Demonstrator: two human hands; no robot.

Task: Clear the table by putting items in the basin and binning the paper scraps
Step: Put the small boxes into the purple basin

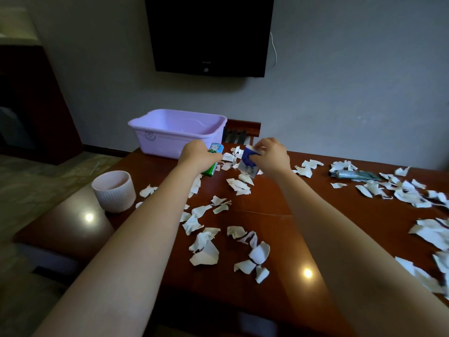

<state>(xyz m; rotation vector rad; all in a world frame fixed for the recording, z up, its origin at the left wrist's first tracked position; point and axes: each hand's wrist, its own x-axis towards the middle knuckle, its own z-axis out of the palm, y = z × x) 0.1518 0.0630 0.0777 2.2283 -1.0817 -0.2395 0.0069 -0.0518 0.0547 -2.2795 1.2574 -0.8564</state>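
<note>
Gripping green box (213, 159) – left hand (197, 155), right hand (272, 155) clutching blue carton (248, 164), scrap-strewn table (279, 215)

a lived-in room, a home or hotel room, is suggested: a dark flat television (209, 35) is mounted on the plain far wall, with a glossy brown wooden table (274, 198) set below it. dark wooden furniture (34, 93) is seen far left, over a pale marbled floor (36, 181).

Two bare forearms, long and slender, no sleeve or cuff anywhere behind either grip. No watch, band or ring seen on the left hand (197, 155) or the right hand (271, 155). Fingers short-nailed where visible, otherwise blurred.
</note>
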